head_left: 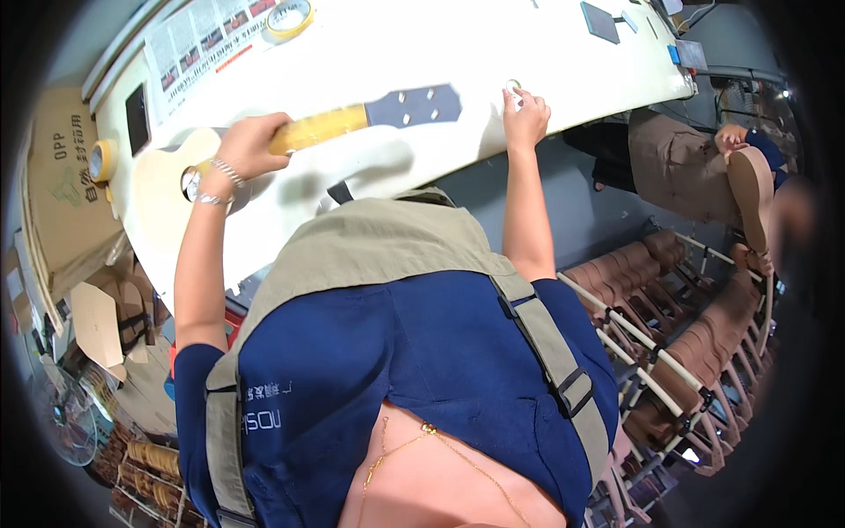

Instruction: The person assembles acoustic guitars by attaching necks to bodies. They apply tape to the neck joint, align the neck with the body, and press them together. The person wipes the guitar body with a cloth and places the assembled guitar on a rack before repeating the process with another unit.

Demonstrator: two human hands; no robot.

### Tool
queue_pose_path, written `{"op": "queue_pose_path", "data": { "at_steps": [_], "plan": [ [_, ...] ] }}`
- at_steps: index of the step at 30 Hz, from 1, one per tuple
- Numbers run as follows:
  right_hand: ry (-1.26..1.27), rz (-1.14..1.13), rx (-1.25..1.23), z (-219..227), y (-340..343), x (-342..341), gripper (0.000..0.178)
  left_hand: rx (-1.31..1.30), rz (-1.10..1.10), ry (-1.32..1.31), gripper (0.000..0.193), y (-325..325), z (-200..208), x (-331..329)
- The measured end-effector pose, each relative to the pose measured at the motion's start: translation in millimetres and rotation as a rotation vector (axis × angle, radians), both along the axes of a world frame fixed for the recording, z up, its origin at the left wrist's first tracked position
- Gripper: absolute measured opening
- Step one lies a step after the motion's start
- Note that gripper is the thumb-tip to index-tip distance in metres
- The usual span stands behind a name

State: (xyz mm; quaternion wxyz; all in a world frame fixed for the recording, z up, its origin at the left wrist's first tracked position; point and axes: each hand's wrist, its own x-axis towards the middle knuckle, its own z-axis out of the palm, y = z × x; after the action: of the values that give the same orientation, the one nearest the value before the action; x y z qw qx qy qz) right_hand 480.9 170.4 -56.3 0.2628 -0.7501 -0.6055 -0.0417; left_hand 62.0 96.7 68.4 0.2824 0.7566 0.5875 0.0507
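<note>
One printed sheet (202, 57) and one lettered carton (75, 224) sit near the ukulele (326, 127).

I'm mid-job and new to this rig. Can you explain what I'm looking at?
There's no machine: these are a person's two bare hands. The one picture comes from a wide fisheye camera on their head, looking down, so edges curve.

The left hand grips the neck of a pale ukulele lying on the white table. The right hand is raised near the table's edge, fingertips at something small and ring-like, too small to identify.

Also on the table are a yellow tape roll, a printed sheet and a dark flat rectangle.
</note>
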Motion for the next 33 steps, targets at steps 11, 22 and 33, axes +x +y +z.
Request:
{"op": "queue_pose_path", "data": {
  "at_steps": [11, 22, 33],
  "plan": [
    [1.789, 0.026, 0.126, -3.0, 11.9, 22.1, 0.025, 0.442, 0.764, -1.612, 0.008, -36.0, 113.6, -84.6],
    [0.617, 0.43, 0.05, 92.7, -98.0, -37.4, 0.018, -0.191, 1.316, -2.027, 0.024, -31.2, -101.5, 46.6],
    [1.584, 0.522, -0.251, 147.0, -93.2, -180.1, 0.049, -0.793, 0.813, -1.429, 0.033, -46.4, -62.3, 46.3]
  ]
}}
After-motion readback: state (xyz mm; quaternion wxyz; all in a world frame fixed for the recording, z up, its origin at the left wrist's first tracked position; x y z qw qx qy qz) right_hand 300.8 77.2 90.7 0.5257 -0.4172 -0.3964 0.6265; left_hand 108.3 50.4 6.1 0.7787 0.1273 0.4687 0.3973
